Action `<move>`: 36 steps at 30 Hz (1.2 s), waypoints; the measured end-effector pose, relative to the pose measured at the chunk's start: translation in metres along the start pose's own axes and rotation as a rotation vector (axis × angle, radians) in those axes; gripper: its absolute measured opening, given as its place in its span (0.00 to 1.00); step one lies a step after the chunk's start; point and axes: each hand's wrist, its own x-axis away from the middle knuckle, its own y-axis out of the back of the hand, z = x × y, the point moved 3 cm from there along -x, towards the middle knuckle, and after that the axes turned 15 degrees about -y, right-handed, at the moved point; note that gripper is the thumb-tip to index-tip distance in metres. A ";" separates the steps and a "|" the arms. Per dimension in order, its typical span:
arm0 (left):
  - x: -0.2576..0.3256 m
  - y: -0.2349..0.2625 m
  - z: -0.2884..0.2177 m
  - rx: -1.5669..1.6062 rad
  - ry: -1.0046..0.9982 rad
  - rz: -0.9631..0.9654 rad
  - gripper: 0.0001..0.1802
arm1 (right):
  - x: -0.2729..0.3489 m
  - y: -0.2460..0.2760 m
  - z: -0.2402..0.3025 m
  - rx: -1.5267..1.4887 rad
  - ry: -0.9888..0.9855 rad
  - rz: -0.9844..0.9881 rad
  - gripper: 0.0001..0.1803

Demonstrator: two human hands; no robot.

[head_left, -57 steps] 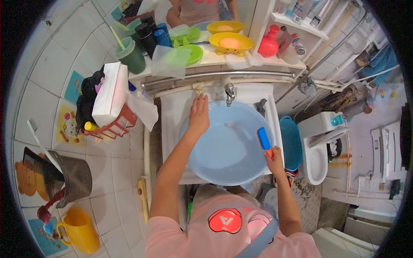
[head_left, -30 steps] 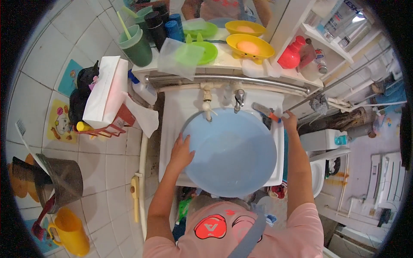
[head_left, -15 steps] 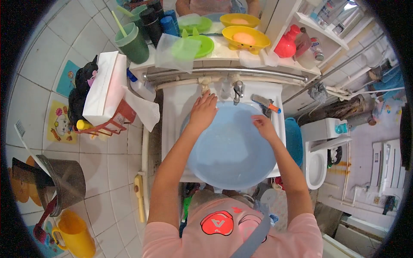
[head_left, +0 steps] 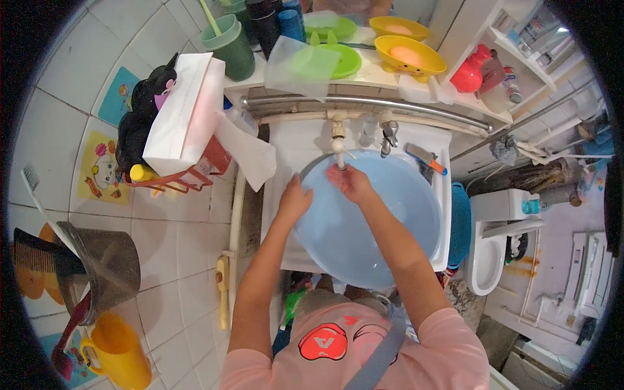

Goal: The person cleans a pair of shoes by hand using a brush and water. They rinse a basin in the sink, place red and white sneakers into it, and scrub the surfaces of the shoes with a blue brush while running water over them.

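R grip [head_left: 348, 182] under wht tap [head_left: 337, 142]; L grip [head_left: 294, 203] nr blue basin [head_left: 335, 244].

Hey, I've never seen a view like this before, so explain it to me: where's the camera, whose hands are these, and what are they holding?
There's no machine here, just a person's bare hands. A wide fisheye camera on the person's head looks down, so straight edges bend near the rim. A blue basin sits on the white sink. The left hand is at the basin's left edge; the right hand is just under the cream tap. Neither appears to hold anything. An orange-handled brush lies at the sink's back right corner, beside the metal tap.
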 end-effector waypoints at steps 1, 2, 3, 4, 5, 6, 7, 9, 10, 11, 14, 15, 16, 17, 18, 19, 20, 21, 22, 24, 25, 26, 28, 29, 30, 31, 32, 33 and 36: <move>0.011 -0.004 0.016 0.103 0.168 0.082 0.30 | 0.003 -0.007 -0.006 0.009 -0.016 0.004 0.19; 0.023 -0.005 0.027 0.101 0.186 0.070 0.30 | 0.008 -0.013 -0.016 0.103 -0.150 0.008 0.19; 0.032 -0.010 0.033 0.084 0.165 0.024 0.28 | 0.012 -0.013 -0.020 0.198 -0.274 0.007 0.20; 0.030 -0.017 0.029 0.071 0.121 -0.008 0.27 | 0.004 0.019 -0.006 0.347 -0.123 -0.257 0.21; 0.029 -0.022 0.027 0.075 0.115 -0.005 0.27 | -0.006 0.040 0.000 0.418 -0.041 -0.385 0.21; 0.027 -0.025 0.025 0.098 0.103 -0.035 0.25 | -0.016 0.062 0.006 0.490 0.029 -0.524 0.22; 0.028 -0.024 0.022 0.115 0.101 -0.073 0.23 | -0.019 0.066 0.011 0.551 0.244 -0.636 0.23; 0.020 -0.027 0.005 0.135 0.135 -0.048 0.22 | -0.035 0.081 0.007 0.747 0.456 -0.680 0.26; 0.018 -0.027 0.001 0.146 0.184 -0.031 0.21 | -0.049 0.074 -0.015 0.761 0.432 -0.623 0.28; 0.018 -0.030 0.002 0.146 0.181 -0.024 0.21 | -0.062 0.063 -0.036 0.776 0.410 -0.563 0.30; 0.019 -0.030 0.014 0.113 0.143 -0.070 0.19 | -0.061 0.047 -0.121 1.066 0.258 -0.192 0.38; 0.031 -0.017 0.029 0.099 0.177 -0.081 0.18 | -0.023 0.031 -0.147 1.140 0.011 -0.014 0.37; 0.036 -0.008 0.036 0.095 0.189 -0.086 0.17 | 0.030 0.014 -0.160 1.224 -0.219 0.140 0.36; 0.028 -0.009 0.032 0.114 0.219 -0.025 0.18 | 0.062 0.038 -0.148 1.379 -0.586 0.361 0.32; 0.021 -0.011 0.024 0.123 0.203 -0.023 0.18 | 0.095 0.051 -0.129 1.772 -0.708 0.389 0.26; 0.011 -0.010 0.003 -0.014 0.007 -0.174 0.21 | 0.115 0.080 -0.111 1.974 -0.520 0.529 0.25; 0.005 -0.010 -0.019 -0.150 -0.182 -0.325 0.24 | 0.133 0.107 -0.098 2.160 -0.319 0.675 0.23; -0.003 -0.005 -0.039 -0.194 -0.276 -0.329 0.26 | 0.146 0.108 -0.077 2.250 -0.344 0.371 0.22; -0.013 0.002 -0.060 -0.238 -0.369 -0.330 0.29 | 0.163 0.098 -0.054 2.308 -0.365 0.060 0.21; -0.035 0.004 -0.091 -0.288 -0.523 -0.247 0.29 | 0.190 0.096 -0.013 2.027 0.178 -0.493 0.21; -0.043 0.003 -0.101 -0.348 -0.669 -0.172 0.30 | 0.196 0.092 0.006 2.097 0.267 -0.726 0.23; -0.050 0.003 -0.101 -0.348 -0.678 -0.171 0.30 | 0.204 0.088 0.021 2.149 0.357 -0.966 0.25; -0.060 -0.002 -0.088 -0.468 -0.636 0.042 0.29 | 0.233 0.066 0.031 2.215 0.670 -1.354 0.30; -0.058 0.001 -0.083 -0.468 -0.649 0.046 0.29 | 0.239 0.075 0.034 2.204 0.668 -1.368 0.30; -0.054 0.006 -0.082 -0.515 -0.697 0.108 0.27 | 0.250 0.095 0.042 1.943 0.568 -1.411 0.31; -0.048 0.009 -0.082 -0.564 -0.738 0.174 0.25 | 0.259 0.108 0.044 1.685 0.472 -1.426 0.31; -0.037 0.011 -0.084 -0.561 -0.755 0.184 0.25 | 0.264 0.115 0.044 1.668 0.464 -1.440 0.31; -0.022 0.020 -0.089 -0.402 -0.716 0.088 0.26 | 0.267 0.122 0.045 1.426 0.227 -1.289 0.31; 0.023 0.022 -0.064 -0.106 -0.431 -0.268 0.29 | 0.263 0.156 0.037 1.107 0.164 -1.090 0.27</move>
